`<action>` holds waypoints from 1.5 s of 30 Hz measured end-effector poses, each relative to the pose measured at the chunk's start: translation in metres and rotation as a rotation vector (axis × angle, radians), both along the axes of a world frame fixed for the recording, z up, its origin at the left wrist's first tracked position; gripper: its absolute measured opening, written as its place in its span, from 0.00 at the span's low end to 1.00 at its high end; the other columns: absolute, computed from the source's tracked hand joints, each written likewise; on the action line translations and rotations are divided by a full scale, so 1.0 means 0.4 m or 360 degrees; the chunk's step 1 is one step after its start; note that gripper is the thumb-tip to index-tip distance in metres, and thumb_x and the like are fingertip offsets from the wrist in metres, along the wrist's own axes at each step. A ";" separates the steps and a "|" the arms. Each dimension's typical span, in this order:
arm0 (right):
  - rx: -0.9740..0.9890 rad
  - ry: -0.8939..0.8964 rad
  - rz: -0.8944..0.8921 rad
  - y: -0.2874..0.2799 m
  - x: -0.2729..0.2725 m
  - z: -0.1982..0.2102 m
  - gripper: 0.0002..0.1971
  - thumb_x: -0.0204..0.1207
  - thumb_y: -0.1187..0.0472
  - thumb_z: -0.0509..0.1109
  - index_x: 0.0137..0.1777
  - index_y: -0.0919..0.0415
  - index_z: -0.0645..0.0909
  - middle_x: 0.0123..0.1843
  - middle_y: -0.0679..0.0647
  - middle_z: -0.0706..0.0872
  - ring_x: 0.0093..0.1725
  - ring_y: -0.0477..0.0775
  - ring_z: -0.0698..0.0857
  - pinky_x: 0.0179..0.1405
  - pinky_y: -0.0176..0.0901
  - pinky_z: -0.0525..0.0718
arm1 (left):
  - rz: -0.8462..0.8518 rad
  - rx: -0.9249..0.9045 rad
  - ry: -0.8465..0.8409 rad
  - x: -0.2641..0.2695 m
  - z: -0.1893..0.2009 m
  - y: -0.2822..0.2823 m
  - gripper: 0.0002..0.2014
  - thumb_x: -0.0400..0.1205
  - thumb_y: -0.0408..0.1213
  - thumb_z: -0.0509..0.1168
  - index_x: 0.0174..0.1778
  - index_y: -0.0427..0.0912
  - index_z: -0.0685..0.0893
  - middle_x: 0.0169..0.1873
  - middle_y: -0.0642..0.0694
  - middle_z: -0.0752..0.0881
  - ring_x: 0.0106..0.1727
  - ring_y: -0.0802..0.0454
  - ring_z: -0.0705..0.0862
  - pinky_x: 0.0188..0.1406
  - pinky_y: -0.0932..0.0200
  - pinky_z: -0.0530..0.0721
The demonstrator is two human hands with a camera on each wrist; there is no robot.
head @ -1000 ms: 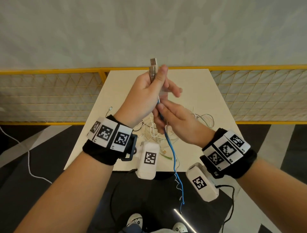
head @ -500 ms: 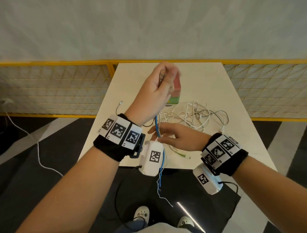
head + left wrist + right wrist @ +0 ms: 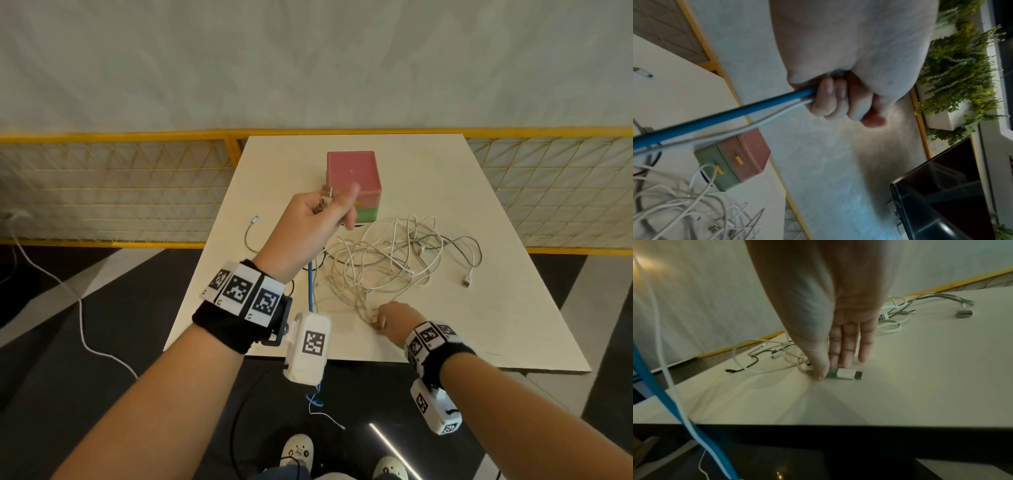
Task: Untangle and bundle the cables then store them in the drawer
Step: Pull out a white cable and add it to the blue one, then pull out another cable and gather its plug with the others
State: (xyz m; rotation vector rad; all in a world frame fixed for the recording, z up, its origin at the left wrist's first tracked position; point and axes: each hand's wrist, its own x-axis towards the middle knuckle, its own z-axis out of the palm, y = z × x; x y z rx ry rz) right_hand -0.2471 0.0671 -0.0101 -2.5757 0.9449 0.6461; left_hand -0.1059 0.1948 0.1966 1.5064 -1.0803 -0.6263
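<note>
My left hand (image 3: 337, 202) is raised over the white table (image 3: 513, 308) and grips a blue cable (image 3: 310, 287) together with a thin white one, metal plugs poking out above the fist. In the left wrist view its curled fingers (image 3: 830, 100) close round both cables (image 3: 719, 116). Both hang past the table's front edge. My right hand (image 3: 385, 320) is low near the front edge, fingers straight, thumb and fingertips (image 3: 846, 360) touching a white-and-green plug (image 3: 846, 374) lying on the table. A tangle of white cables (image 3: 387, 260) lies mid-table. The pink-and-green drawer box (image 3: 352, 181) stands behind, drawers closed.
A lone grey cable (image 3: 251, 233) lies at the table's left edge and a grey USB plug (image 3: 467, 278) at the right. A black cable (image 3: 750, 364) sits in the tangle. Yellow mesh fencing (image 3: 113, 192) runs behind the table. A white cord (image 3: 82, 308) trails on the floor.
My right hand has let go of the blue cable and dropped to the plug near the table's front edge. My left hand, still gripping both cables, has come lower.
</note>
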 end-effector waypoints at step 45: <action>0.0852 -0.1068 -0.0166 -0.079 0.125 0.164 0.13 0.87 0.57 0.53 0.44 0.51 0.77 0.51 0.52 0.86 0.55 0.49 0.86 0.58 0.49 0.81 | 0.0094 -0.0362 0.0681 0.136 0.002 -0.132 0.17 0.88 0.44 0.59 0.32 0.47 0.70 0.18 0.56 0.62 0.17 0.59 0.58 0.16 0.65 0.57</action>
